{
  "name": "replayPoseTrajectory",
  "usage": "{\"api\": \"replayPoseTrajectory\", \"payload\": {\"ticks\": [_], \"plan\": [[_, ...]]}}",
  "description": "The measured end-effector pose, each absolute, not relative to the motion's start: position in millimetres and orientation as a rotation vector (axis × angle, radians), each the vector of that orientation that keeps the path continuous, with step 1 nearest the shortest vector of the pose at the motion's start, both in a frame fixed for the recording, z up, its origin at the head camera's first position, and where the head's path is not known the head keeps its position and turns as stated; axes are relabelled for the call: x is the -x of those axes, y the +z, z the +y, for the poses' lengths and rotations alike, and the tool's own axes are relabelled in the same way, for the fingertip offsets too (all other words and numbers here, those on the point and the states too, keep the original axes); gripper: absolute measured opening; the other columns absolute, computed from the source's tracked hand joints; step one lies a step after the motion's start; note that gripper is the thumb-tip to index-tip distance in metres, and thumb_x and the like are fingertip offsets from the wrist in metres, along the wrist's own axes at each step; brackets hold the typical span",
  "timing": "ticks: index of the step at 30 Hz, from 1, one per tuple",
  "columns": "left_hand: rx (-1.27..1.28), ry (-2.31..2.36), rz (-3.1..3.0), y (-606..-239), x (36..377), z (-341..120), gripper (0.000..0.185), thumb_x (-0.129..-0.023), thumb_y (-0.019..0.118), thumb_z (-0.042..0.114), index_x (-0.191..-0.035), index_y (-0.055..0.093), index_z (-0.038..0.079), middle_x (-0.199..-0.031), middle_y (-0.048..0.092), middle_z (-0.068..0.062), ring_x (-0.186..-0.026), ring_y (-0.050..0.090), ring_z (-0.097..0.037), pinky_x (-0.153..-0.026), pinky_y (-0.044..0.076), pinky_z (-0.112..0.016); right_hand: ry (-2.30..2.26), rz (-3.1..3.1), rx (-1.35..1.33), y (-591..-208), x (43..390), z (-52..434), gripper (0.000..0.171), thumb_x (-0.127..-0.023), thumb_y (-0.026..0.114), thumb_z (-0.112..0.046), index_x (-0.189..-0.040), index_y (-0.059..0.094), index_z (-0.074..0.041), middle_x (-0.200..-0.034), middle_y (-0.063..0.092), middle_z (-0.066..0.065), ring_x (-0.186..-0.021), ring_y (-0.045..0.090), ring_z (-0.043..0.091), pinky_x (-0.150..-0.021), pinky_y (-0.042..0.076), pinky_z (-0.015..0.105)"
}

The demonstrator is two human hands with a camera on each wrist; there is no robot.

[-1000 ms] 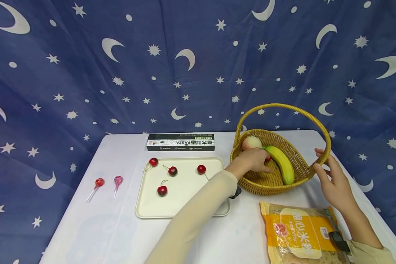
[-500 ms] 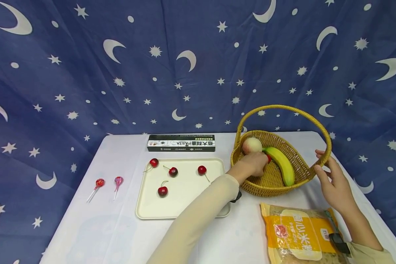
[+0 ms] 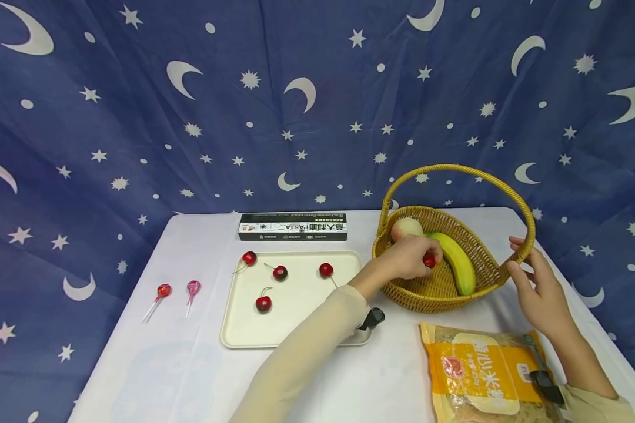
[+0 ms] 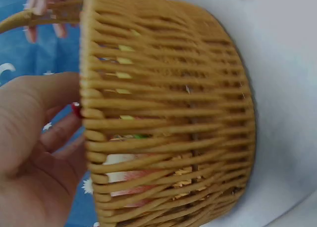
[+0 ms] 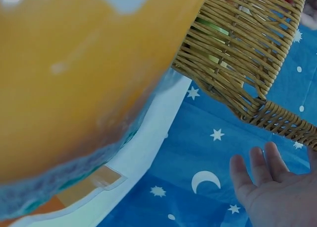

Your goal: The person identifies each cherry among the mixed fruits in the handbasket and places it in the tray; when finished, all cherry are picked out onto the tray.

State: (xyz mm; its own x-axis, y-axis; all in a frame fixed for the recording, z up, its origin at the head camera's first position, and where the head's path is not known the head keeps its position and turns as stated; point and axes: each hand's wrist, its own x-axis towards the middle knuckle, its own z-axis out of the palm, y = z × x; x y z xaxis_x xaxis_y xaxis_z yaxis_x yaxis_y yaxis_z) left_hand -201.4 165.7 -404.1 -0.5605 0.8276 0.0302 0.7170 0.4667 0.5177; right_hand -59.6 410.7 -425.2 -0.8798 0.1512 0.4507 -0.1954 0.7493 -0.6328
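My left hand [image 3: 408, 257] is over the wicker basket [image 3: 419, 303], with a red cherry [image 3: 429, 259] pinched at its fingertips. The left wrist view shows a sliver of the cherry [image 4: 76, 109] beside the basket rim; the rest is hidden. My right hand [image 3: 545, 296] holds the foot of the basket's arched handle [image 3: 529, 226] between thumb and finger. Its other fingers stretch out past the handle in the right wrist view. Inside the basket lie a peach [image 3: 405, 227] at the back left and a yellow-green banana [image 3: 459, 264] on the right.
A cream tray [image 3: 301, 329] bears several cherries, one lying across its back-left edge. A black pasta box [image 3: 292, 227] lies behind it. Two lollipops, one red [image 3: 163, 291] and one pink [image 3: 193, 288], lie left. An orange-and-clear food bag [image 3: 481, 370] lies in front of the basket.
My left hand dipped into the basket, then came up slightly and right, and the cherry shows more clearly at its fingertips. My right hand stays at the handle.
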Motion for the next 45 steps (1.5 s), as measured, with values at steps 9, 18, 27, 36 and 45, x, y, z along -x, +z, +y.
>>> {"api": "replayPoseTrajectory", "payload": {"ticks": [9, 18, 27, 36, 45], "plan": [[-1.364, 1.086, 2.479, -392.4, 184.7, 150.0, 0.021, -0.096, 0.081, 0.018, -0.114, 0.07, 0.018, -0.115, 0.074, 0.007, -0.105, 0.062, 0.0, -0.088, 0.042, -0.003, 0.972, -2.472, -0.025, -424.3, 60.3, 410.9, 0.05, -0.112, 0.051, -0.016, -0.162, 0.042, -0.016, -0.155, 0.041, -0.036, -0.125, 0.037, -0.026, -0.091, 0.031, 0.001], [-1.404, 1.266, 2.462, -387.5, 171.3, 134.4, 0.019, -0.097, 0.079, 0.016, -0.113, 0.069, 0.015, -0.114, 0.075, 0.005, -0.1, 0.064, 0.001, -0.089, 0.045, -0.001, 0.98, -2.474, -0.016, -425.2, 61.7, 410.3, 0.051, -0.113, 0.051, -0.017, -0.163, 0.041, -0.017, -0.157, 0.041, -0.034, -0.125, 0.036, -0.027, -0.094, 0.03, 0.001], [-1.376, 1.352, 2.499, -386.3, 160.4, 120.2, 0.019, -0.096, 0.08, 0.017, -0.112, 0.07, 0.016, -0.113, 0.075, 0.006, -0.1, 0.065, 0.001, -0.089, 0.046, -0.002, 0.991, -2.461, -0.025, -424.7, 62.5, 409.6, 0.052, -0.112, 0.051, -0.015, -0.163, 0.041, -0.016, -0.157, 0.042, -0.033, -0.124, 0.037, -0.026, -0.092, 0.03, -0.001], [-1.343, 1.435, 2.493, -388.9, 150.3, 102.8, 0.02, -0.096, 0.081, 0.015, -0.113, 0.07, 0.015, -0.118, 0.074, 0.003, -0.104, 0.067, -0.004, -0.092, 0.05, -0.006, 0.993, -2.47, -0.006, -426.0, 61.3, 408.3, 0.053, -0.113, 0.051, -0.016, -0.164, 0.04, -0.019, -0.158, 0.042, -0.032, -0.124, 0.035, -0.026, -0.094, 0.03, -0.002], [-1.302, 1.5, 2.529, -390.3, 146.1, 82.7, 0.021, -0.094, 0.082, 0.013, -0.111, 0.07, 0.014, -0.117, 0.074, 0.0, -0.109, 0.069, -0.012, -0.098, 0.051, -0.012, 0.979, -2.49, 0.022, -425.7, 59.5, 408.0, 0.053, -0.113, 0.05, -0.019, -0.165, 0.038, -0.018, -0.16, 0.04, -0.031, -0.124, 0.033, -0.029, -0.095, 0.029, -0.002]]}}
